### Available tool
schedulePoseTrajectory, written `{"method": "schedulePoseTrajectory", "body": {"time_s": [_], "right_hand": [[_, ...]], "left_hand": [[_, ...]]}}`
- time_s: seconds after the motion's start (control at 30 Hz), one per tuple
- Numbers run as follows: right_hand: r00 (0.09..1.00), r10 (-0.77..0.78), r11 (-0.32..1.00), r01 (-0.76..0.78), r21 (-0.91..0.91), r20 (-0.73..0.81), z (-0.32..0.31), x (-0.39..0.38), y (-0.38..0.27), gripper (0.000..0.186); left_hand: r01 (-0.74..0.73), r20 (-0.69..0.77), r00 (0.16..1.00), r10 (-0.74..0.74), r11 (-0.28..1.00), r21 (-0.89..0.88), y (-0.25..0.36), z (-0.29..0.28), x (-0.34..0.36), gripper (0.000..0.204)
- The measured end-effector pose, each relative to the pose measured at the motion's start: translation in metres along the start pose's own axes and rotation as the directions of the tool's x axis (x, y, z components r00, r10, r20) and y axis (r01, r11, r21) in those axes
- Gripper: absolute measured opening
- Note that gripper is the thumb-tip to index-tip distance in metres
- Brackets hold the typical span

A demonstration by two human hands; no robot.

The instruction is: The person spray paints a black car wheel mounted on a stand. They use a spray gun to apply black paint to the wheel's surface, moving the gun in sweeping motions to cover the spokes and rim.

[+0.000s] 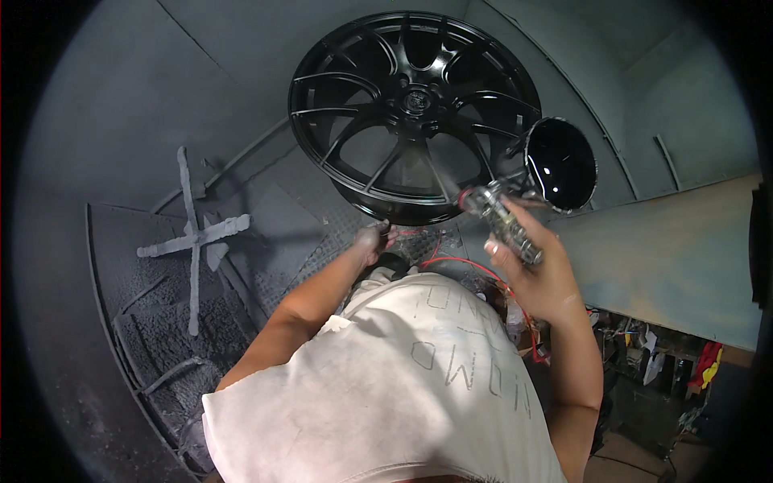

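Note:
A glossy black multi-spoke car wheel rim [418, 103] stands in front of me, its face tilted up towards me. At its lower edge my left hand [374, 241] has its fingers curled, with the thumb against the barrel's edge. My right hand [538, 266] is closed round a metal spray gun [503, 221], whose nose points at the lower right spokes. A faint mist hangs between the nose and those spokes. Attached to the gun is a round open cup [561, 165], dark and shiny inside, tipped towards me. The trigger fingers are partly hidden.
A grey, paint-crusted cross-shaped stand [194, 237] is on the left. A red hose [467, 260] runs beneath my right arm. Grey booth walls [121, 97] surround the rim, with a pale panel [668, 249] at right and cluttered items [652, 354] below it.

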State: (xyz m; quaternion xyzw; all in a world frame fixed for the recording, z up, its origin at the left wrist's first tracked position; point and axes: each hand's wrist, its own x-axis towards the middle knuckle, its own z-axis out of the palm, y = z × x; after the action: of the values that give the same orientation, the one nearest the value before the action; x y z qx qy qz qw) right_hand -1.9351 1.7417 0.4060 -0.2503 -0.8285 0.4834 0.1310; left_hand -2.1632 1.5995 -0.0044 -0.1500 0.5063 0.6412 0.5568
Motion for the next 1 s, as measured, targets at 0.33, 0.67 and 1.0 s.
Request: {"method": "schedulePoseTrajectory", "body": {"time_s": [0.33, 0.67, 1.0], "right_hand": [[0.99, 0.142, 0.985, -0.143, 0.094, 0.018, -0.01, 0.024, -0.017, 0.051], [0.954, 0.096, 0.948, -0.175, 0.265, 0.285, 0.003, -0.003, -0.028, 0.058], [0.994, -0.031, 0.999, 0.032, 0.009, -0.108, -0.006, 0.025, 0.0, 0.045]], "left_hand": [[-0.139, -0.166, 0.98, 0.109, 0.974, -0.181, 0.054, -0.031, 0.008, 0.023], [-0.143, -0.132, 0.983, 0.124, 0.978, -0.149, 0.005, -0.009, 0.014, 0.025], [0.051, 0.094, 0.994, -0.053, 0.999, 0.018, 0.019, -0.033, 0.01, 0.022]]}}
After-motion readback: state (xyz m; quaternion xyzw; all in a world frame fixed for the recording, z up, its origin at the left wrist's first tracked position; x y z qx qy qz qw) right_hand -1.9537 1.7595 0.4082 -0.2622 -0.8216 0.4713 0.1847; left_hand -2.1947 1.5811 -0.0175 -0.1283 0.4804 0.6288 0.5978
